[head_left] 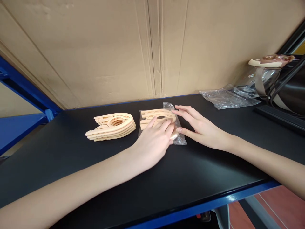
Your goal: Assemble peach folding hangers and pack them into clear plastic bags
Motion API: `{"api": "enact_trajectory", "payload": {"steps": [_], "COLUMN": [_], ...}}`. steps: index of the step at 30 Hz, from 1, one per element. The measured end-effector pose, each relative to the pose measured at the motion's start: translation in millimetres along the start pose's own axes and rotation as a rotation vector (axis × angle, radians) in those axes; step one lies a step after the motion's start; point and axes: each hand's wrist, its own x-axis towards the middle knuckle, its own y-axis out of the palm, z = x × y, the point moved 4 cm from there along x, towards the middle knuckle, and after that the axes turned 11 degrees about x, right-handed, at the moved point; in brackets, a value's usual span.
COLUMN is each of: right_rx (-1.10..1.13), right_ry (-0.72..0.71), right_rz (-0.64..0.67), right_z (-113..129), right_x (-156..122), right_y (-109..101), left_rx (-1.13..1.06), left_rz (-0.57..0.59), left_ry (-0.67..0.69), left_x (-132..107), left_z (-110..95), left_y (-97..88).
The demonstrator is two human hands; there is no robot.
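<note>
A clear plastic bag (182,140) lies on the black table with peach-coloured folding hangers (153,113) inside. My left hand (153,140) rests across the bag's front part, its fingers apart and pressing on the hangers from above. Its palm hides the lower part of the bag. My right hand (202,127) is at the bag's right edge, fingers stretched out and thumb apart; whether the fingertips touch the plastic I cannot tell. Left of the bag, a stack of several more folding hangers (111,127) lies unbagged.
An empty-looking plastic bag (221,97) lies flat at the back right. Beyond it are a clear plastic item (247,86), a strap, black cables and a dark object (293,82). Cardboard (95,54) walls the back; a blue frame (26,92) stands left.
</note>
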Motion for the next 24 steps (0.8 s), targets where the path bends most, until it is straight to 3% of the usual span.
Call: {"api": "enact_trajectory", "payload": {"steps": [7,15,19,24], "right_rx": [-0.068,-0.19,-0.426,-0.708], "right_ry": [-0.025,0.08,0.265,0.714], "right_rz": [0.035,-0.034,-0.093,0.006], "right_z": [-7,-36,-70,-119], "right_x": [1,6,3,-12], "right_y": [1,-19,-43,-70], "left_rx": [0.254,0.287,0.261,0.068], "left_rz": [-0.131,-0.12,-0.097,0.048], "left_ry": [-0.104,-0.128,-0.176,-0.225], "left_x": [7,5,8,8], "left_z": [14,11,13,25], "left_y": [16.9,18.9,21.6,29.0]}}
